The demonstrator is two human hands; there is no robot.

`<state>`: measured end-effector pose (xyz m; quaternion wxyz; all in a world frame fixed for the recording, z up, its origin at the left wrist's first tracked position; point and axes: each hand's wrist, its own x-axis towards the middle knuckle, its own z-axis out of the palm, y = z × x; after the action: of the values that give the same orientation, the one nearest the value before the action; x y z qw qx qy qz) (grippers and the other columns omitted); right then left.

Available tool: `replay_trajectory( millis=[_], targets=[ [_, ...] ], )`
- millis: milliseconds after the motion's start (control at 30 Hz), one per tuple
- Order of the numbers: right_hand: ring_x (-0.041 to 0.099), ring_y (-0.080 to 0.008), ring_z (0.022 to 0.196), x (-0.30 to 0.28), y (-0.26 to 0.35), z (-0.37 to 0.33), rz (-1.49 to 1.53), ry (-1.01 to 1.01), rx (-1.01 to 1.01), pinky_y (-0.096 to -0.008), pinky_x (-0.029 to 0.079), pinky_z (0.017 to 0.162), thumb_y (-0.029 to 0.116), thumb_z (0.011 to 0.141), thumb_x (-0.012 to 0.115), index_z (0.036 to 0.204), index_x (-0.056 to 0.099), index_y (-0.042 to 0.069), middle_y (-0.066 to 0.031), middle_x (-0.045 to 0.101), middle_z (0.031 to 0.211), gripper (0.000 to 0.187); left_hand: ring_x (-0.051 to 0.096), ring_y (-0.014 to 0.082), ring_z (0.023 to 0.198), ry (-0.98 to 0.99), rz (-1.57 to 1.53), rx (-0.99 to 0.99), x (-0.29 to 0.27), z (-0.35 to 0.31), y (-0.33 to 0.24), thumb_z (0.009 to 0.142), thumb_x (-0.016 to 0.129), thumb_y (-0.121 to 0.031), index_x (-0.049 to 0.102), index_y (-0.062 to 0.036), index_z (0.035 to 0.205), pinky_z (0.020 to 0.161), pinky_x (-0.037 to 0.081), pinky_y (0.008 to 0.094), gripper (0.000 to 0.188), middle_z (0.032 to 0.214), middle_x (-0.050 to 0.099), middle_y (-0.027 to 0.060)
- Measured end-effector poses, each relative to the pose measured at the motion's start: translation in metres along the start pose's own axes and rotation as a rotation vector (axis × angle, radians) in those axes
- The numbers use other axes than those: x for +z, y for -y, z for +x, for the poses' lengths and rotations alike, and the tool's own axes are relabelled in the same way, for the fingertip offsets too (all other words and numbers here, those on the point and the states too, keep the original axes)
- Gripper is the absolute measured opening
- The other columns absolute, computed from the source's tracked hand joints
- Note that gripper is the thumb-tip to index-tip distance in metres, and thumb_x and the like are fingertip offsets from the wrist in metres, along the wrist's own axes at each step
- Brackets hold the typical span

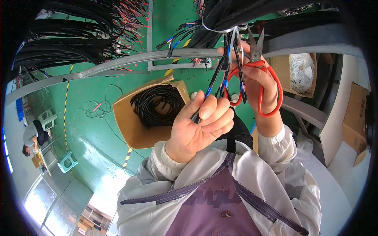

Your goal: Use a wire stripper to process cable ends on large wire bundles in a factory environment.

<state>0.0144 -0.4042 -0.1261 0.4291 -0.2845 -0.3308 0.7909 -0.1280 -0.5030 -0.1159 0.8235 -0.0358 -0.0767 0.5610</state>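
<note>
My left hand (199,128) is closed around a thin black cable (211,83) with a blue section, and its black end sticks out below the thumb. In my right hand (264,80) are red-handled scissors (280,92), their blades spread apart and pointing up beside the hanging wires. Several black, blue and red wire ends (241,80) dangle between my two hands. They come down from a thick black cable bundle (232,15), which has a white tie around it. The fingers of my right hand partly hide behind these wires and the scissors.
A curved grey metal rail (118,63) runs across in front of me. Below it, an open cardboard box (128,131) holds coiled black cable (143,104). More cable bundles (75,47) lie far left. A box of white strips (302,72) stands right; a person (31,135) sits far left.
</note>
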Motion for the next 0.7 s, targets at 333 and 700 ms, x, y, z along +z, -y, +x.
replay_trajectory(
  millis=[333,700],
  targets=[
    [0.058,-0.0234,0.095,0.0,0.004,-0.006,0.027,-0.085,0.024,-0.0365,0.042,0.091,0.0,0.077,0.046,0.126,0.042,-0.004,-0.0132,0.059,0.11,0.049,0.045,0.0086,0.065,-0.426,0.995,-0.076,-0.002,-0.01,-0.028,0.093,0.044,-0.023,0.057,-0.0021,0.076,0.06,0.036,0.0226,0.03,0.069,0.05,0.0025],
    [0.057,-0.0214,0.096,0.011,0.01,-0.007,-0.134,-0.081,0.008,-0.0335,0.043,0.09,0.002,0.078,0.048,0.125,0.044,-0.002,-0.0125,0.058,0.111,0.047,0.047,0.0059,0.06,-0.547,1.624,-0.108,-0.004,0.013,-0.042,0.082,0.067,-0.02,0.056,-0.0005,0.085,0.058,0.039,0.0211,0.023,0.067,0.053,-0.001]
  ],
)
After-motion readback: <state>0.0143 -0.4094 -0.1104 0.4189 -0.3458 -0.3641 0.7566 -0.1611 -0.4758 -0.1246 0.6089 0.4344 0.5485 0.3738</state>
